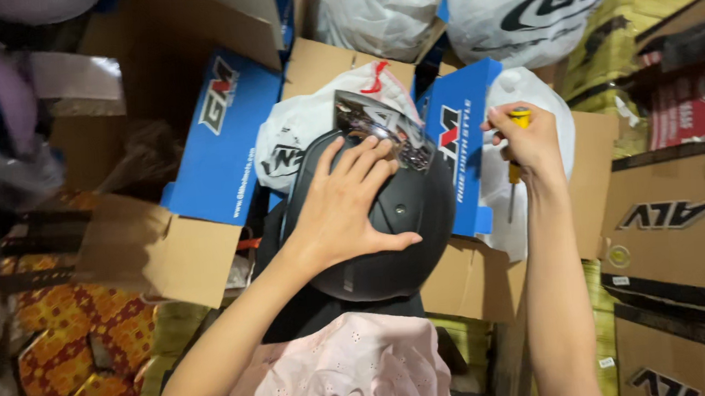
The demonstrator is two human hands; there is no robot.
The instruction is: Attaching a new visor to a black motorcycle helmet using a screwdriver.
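left hand (pixel 345 202): flat on top of the helmet, fingers spread wide, thumb out to the side, fingertips just short of the visor. Pressing on it, not closed around it.
right hand (pixel 528 138): closed around the screwdriver handle, raised to the right of the helmet, not touching it.
helmet (pixel 407 219): matte black, centre of view, dome up, sitting over the person's lap just above the pink cloth.
visor (pixel 381 127): dark and glossy, at the far edge of the helmet, reflections on it.
screwdriver (pixel 515 168): yellow handle, thin shaft pointing down below the fist, tip hanging free in front of the white bag.
pink cloth (pixel 347 369): eyelet fabric, bottom centre, near edge of the helmet overlaps it.
blue boxes (pixel 227 140): open cardboard cartons, blue outside, left and right behind the helmet.
white bags (pixel 471 3): plastic, one stuffed in the box behind the helmet, more along the top.
brown cartons (pixel 680 227): stacked at right.
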